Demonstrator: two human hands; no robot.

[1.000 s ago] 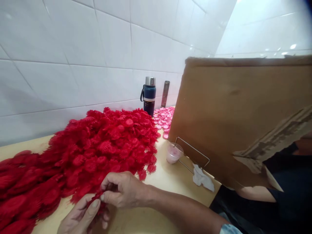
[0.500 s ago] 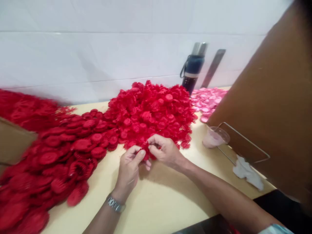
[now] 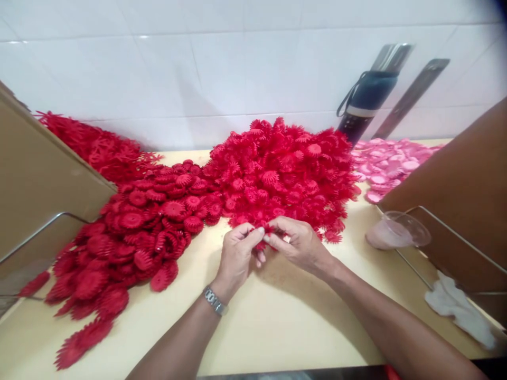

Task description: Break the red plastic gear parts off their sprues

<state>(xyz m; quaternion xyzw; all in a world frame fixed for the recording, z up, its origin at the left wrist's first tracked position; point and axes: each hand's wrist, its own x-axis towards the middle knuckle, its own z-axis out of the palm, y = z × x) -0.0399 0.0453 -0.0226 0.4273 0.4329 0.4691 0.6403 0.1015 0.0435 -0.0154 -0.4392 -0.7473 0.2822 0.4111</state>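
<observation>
My left hand (image 3: pixel 240 256), with a metal watch on its wrist, pinches a small red flower piece (image 3: pixel 261 245) between thumb and fingers. Opposite it, my right hand (image 3: pixel 299 243) grips the same piece with thumb and forefinger, the fingertips of both hands almost touching. The piece is mostly covered by the fingers. Right behind the hands rises a heap of red frilled flowers (image 3: pixel 277 174). Flatter, round red flowers (image 3: pixel 134 221) are piled to the left, and thin-petalled red pieces (image 3: pixel 99 150) lie behind them against the wall.
Pink petals (image 3: pixel 392 163) lie at the back right beside a dark blue flask (image 3: pixel 368 100) and a leaning metal strip (image 3: pixel 414 97). A plastic cup (image 3: pixel 390 232) and a white tissue (image 3: pixel 455 309) are at the right. Cardboard panels (image 3: pixel 459 200) flank the table (image 3: pixel 253 327).
The view has turned left, so everything appears shifted to the right and more of the left cardboard panel shows. Both hands keep hold of the red piece.
</observation>
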